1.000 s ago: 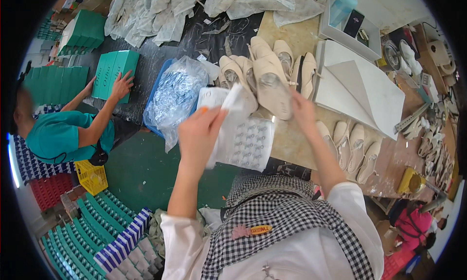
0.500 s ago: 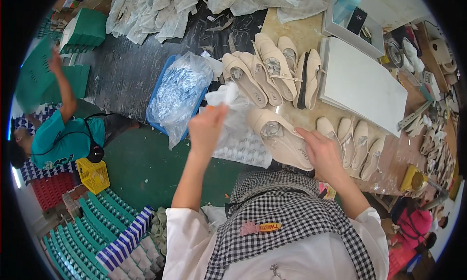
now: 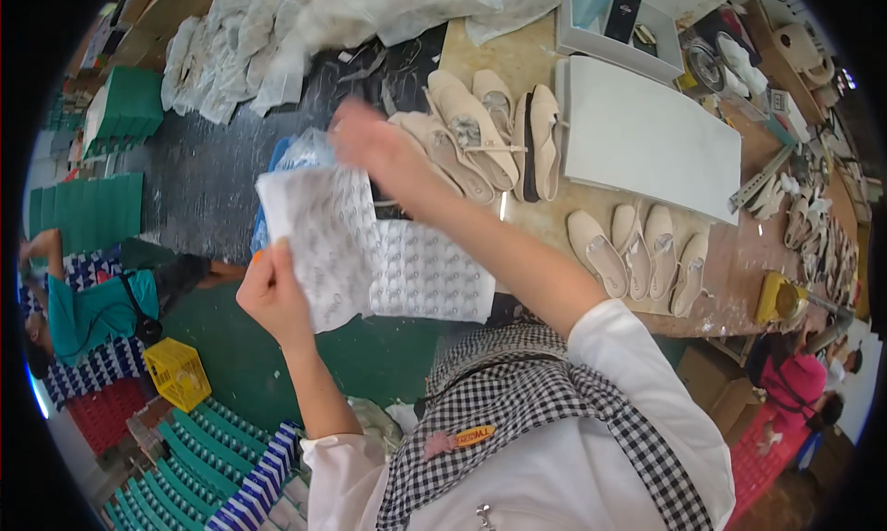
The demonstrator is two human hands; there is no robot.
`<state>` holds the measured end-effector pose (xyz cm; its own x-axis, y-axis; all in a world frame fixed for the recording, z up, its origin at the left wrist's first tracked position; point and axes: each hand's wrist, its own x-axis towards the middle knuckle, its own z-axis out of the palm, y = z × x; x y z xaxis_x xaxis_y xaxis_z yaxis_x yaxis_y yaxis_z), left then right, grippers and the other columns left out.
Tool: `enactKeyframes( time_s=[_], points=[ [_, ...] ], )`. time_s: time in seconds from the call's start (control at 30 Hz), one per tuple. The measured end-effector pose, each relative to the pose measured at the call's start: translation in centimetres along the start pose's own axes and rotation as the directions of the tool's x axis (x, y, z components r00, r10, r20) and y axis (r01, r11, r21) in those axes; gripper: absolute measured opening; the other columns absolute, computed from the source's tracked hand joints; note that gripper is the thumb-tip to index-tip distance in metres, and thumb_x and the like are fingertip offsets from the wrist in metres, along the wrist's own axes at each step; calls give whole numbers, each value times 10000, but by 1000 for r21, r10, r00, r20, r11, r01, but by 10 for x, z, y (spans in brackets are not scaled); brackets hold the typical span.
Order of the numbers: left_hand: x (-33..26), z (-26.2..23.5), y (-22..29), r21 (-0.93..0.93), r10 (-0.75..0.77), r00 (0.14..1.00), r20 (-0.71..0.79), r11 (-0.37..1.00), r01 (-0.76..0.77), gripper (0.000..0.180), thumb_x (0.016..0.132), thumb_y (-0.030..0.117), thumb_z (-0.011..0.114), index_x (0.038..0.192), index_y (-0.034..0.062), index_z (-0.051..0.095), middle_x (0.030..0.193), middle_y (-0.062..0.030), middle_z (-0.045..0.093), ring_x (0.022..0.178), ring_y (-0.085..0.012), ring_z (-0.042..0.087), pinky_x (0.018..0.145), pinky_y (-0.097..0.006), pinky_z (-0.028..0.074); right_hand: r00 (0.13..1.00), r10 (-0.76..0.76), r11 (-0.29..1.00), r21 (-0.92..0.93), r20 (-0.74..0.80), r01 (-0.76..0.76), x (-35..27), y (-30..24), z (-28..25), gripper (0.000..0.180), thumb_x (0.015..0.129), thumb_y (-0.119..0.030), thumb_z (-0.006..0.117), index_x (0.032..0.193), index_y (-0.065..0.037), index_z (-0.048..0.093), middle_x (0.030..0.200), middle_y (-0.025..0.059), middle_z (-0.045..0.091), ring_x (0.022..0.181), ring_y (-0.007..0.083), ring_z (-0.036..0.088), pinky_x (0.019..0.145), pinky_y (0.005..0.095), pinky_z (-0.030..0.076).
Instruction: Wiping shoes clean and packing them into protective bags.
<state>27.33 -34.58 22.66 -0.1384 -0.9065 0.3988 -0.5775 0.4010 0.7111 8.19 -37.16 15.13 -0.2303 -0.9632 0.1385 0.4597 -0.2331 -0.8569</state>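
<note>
Pinched in my left hand (image 3: 275, 291) is the edge of a printed white tissue sheet (image 3: 323, 240), raised above the near edge of the table. Beside it lies more printed tissue paper (image 3: 432, 277). My right hand (image 3: 370, 143), smeared by motion, reaches across to the left, above the blue tray (image 3: 260, 228) and next to a group of beige flat shoes (image 3: 462, 129). Its fingers are too blurred to read. A clear plastic bag (image 3: 312, 150) in the tray is mostly hidden behind the raised sheet.
More beige shoes (image 3: 599, 254) stand in a row at right, near a white board (image 3: 647, 138) and a white box (image 3: 591, 42) holding a bottle. Crumpled white wrapping (image 3: 240, 46) covers the far side. A co-worker (image 3: 92, 309) is at far left, near a yellow crate (image 3: 177, 372).
My right hand has let go of the beige shoe and swung left across the table. My left hand has moved left and lower with the tissue sheet, which is now spread out.
</note>
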Motion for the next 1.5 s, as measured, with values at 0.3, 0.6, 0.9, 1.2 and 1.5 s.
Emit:
enactKeyframes(
  time_s=[0.3,0.6,0.9,1.2,1.5],
  points=[
    [-57,61,-25,-251,-293,900,324,890,380,110,855,35,654,812,-65,652,643,-21,558,603,-51,444,530,-241,349,829,-24,636,-648,-559,-418,-161,3,-178,210,864,-174,634,1006,-30,692,882,96,704,784,145,642,723,288,499],
    [-44,101,-17,160,44,904,426,980,-123,128,855,175,667,869,52,702,677,-79,605,569,-275,582,520,-351,440,969,110,362,-899,-220,-245,-169,-103,-149,258,829,-146,645,1057,-26,661,863,152,666,662,294,628,613,373,495],
    [-109,71,58,-178,274,863,425,960,-217,221,800,125,700,1015,163,732,608,-51,536,492,-214,547,458,-333,433,860,308,898,-175,-408,-405,-165,-17,-73,170,867,-89,574,982,1,661,843,62,676,743,170,643,677,320,510],
    [-53,66,12,-328,-131,948,290,917,226,86,854,5,639,823,-76,644,643,-6,550,600,-55,435,532,-232,344,941,335,797,-546,42,-259,-102,-27,-27,204,827,-134,678,985,-6,691,731,55,664,715,99,600,683,265,490],
    [-46,90,22,-155,-32,895,445,981,112,89,838,40,684,879,-38,673,588,-53,476,521,-88,390,487,-262,307,867,-356,49,-934,-348,-355,-150,67,-217,627,852,-114,601,1432,-77,365,918,217,667,796,286,662,735,353,532]
  ],
)
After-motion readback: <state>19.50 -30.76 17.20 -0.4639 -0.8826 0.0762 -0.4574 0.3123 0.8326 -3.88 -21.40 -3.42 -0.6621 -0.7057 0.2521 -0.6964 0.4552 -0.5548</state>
